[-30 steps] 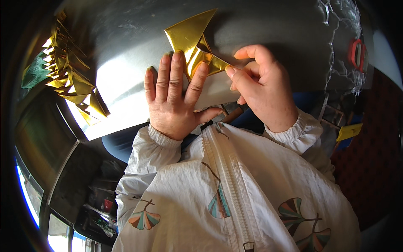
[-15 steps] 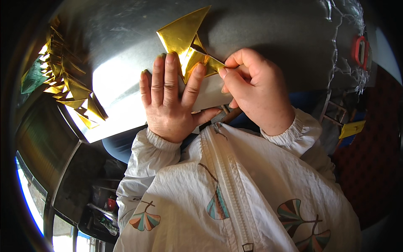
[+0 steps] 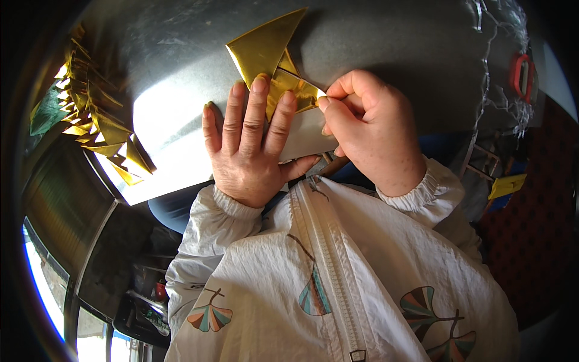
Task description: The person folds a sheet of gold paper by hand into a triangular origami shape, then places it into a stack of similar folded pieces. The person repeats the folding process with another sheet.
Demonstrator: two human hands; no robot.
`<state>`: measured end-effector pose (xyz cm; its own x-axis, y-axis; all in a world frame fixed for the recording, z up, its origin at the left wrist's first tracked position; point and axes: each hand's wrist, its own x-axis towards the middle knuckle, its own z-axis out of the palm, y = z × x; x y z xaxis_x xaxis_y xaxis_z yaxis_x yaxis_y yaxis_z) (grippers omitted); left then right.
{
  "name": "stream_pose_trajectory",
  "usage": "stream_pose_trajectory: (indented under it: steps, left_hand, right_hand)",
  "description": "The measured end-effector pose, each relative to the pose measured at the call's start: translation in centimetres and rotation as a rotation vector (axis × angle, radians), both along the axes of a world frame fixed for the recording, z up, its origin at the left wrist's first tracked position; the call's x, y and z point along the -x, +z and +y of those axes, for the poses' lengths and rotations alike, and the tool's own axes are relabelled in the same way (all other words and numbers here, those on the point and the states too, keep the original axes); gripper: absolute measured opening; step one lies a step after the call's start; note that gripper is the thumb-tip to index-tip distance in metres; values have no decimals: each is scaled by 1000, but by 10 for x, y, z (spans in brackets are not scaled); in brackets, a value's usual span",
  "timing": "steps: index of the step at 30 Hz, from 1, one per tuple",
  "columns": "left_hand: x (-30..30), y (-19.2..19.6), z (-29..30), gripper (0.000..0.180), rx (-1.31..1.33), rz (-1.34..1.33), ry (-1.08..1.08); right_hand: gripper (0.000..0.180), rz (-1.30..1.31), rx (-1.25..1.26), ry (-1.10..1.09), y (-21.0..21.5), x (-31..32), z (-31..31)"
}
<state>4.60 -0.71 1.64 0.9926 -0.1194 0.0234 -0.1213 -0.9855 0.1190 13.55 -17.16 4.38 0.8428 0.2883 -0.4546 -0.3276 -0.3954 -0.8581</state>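
Observation:
A shiny gold sheet of paper point(image 3: 265, 45), folded into pointed flaps, lies on the grey tabletop near its front edge. My left hand point(image 3: 248, 145) rests flat with fingers spread, the fingertips pressing on the lower left part of the folded paper. At the paper's right corner, my right hand point(image 3: 377, 130) pinches the tip between thumb and index finger. Part of the paper's lower edge is hidden under my left fingers.
A row of folded gold paper pieces point(image 3: 102, 114) stands at the far left, beside a green wrapper point(image 3: 48, 111). Clear plastic strips point(image 3: 482, 66) hang over the table's right side, near a red-handled object point(image 3: 520, 75). Strong sunlight glares on the table point(image 3: 163, 120) at left.
My left fingers have shifted slightly right and up on the paper. The right hand keeps its pinch on the corner, and the paper has barely moved.

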Motion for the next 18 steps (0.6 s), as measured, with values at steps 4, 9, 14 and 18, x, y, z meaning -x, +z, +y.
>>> stream_pose_trajectory:
  steps: [4, 9, 14, 18]
  left_hand:
    - [-1, 2, -1, 74, -55, -23, -4]
    - [-1, 4, -1, 71, -77, -21, -2]
    - [-1, 4, -1, 73, -88, -23, -3]
    - [-2, 1, -2, 74, -63, -53, 5]
  right_hand:
    - [7, -36, -66, -97, -3, 1, 0]
    - [11, -76, -17, -52, -3, 5, -10]
    - [22, -681, 124, 153, -1, 9, -30]
    - [54, -951, 244, 437, -6, 15, -30]
